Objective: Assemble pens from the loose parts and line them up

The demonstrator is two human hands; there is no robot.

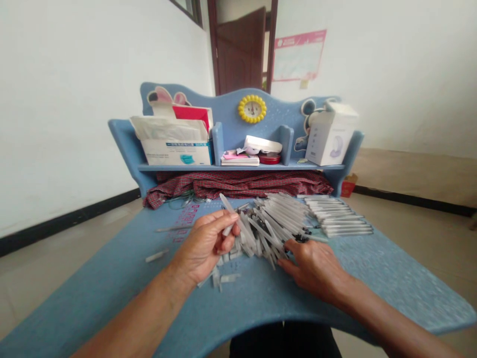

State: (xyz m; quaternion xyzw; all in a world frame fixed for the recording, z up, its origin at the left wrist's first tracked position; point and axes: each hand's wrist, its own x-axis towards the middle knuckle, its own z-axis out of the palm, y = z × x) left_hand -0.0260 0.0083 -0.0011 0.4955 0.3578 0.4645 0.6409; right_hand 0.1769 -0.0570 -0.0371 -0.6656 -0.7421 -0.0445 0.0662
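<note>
My left hand (210, 241) is closed in a pinch on a translucent white pen barrel (228, 205) that points up and away. A shorter translucent piece, like a pen cap (228, 230), shows between the same fingers. My right hand (316, 263) reaches into the near right side of a heap of pen barrels (281, 214), thumb and forefinger apart. Its other fingers are partly hidden, close to small black pieces (302, 237). Loose translucent caps (230, 278) lie below the heap, near my left wrist. At the right, assembled-looking pens (343, 216) lie side by side in a stack.
The blue desk (238, 303) has a curved front edge. Along its back lies a red checked cloth (238, 184) under a shelf (242, 168). On the shelf stand a mask box (179, 151), booklets (239, 160) and a white box (331, 134). One cap (156, 256) lies at the left.
</note>
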